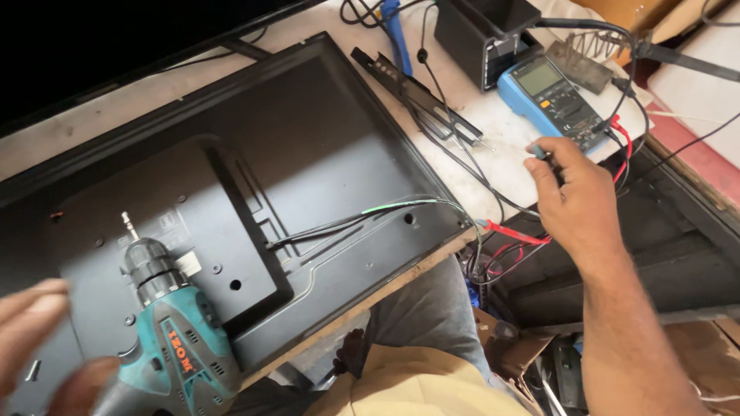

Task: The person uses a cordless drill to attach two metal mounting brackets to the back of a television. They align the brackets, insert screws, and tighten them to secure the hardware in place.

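Closest to me, at the bottom left, my left hand (35,339) is blurred beside the cordless drill (173,339), a teal and black one lying on the black back cover (308,154) of a flat television. Its fingers look spread and loose around the drill's handle end, with the thumb low against the body; because of the blur I cannot tell whether the hand really grips it or only rests there. The drill's chuck and bit (129,226) point up and away from me, toward the raised middle panel of the cover.

Further out on the right, my right hand (574,196) reaches across the pale surface (505,135). Its grip is pressed together, thumb and forefinger pinching a small dark piece (537,150), too small for me to say what it is. That pinch sits just beside the lower corner of a blue multimeter (551,96), which lies flat with red and black leads (623,142) running off its right side.

A bundle of thin wires (370,216), one of them green, comes out of the cover's middle panel and runs to its right edge, then drops over the side. A black bracket (408,88) lies on the surface between the cover and the multimeter, and a black box (486,31) stands just behind the meter. Below the surface's edge I see my lap, in grey and tan cloth.
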Demonstrator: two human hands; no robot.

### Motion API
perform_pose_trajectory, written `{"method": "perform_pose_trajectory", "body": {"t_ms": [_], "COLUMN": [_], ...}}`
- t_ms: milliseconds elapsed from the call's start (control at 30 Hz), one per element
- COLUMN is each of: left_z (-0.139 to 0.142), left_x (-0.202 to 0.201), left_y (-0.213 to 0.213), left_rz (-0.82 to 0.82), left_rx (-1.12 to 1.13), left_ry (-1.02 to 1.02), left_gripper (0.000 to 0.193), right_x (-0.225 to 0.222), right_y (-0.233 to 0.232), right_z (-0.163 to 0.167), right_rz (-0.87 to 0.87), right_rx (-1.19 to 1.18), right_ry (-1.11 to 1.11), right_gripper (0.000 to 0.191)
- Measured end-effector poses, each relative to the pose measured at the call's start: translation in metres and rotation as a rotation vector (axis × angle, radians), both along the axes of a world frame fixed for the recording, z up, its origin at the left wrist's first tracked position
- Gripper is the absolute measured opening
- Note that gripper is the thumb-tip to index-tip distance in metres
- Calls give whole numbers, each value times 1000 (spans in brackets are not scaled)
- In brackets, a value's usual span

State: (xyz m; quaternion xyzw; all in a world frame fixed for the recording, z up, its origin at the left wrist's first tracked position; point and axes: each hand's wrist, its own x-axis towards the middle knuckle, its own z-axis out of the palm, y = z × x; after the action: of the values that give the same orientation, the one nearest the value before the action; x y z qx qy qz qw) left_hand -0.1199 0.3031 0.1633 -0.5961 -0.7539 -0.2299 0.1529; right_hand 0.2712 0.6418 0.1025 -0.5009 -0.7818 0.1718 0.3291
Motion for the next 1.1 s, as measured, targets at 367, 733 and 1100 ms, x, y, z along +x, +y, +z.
{"method": "perform_pose_trajectory", "body": {"t_ms": [367,733,1100], "left_z": [4,-62,19], "left_x": [52,51,124], "left_y": [40,27,94], "left_rz": [-325,-200,-529], "left_rx": [-172,-188,-128], "left_ry": [203,131,202], "left_gripper": [44,29,39], "right_x": [18,153,52], "right_y": [-29,3,44], "right_z": [0,-5,41], "right_rz": [343,0,240], "right_rx": [60,-157,40], "right_ry": [-198,576,-225], "right_gripper": [21,14,33]}}
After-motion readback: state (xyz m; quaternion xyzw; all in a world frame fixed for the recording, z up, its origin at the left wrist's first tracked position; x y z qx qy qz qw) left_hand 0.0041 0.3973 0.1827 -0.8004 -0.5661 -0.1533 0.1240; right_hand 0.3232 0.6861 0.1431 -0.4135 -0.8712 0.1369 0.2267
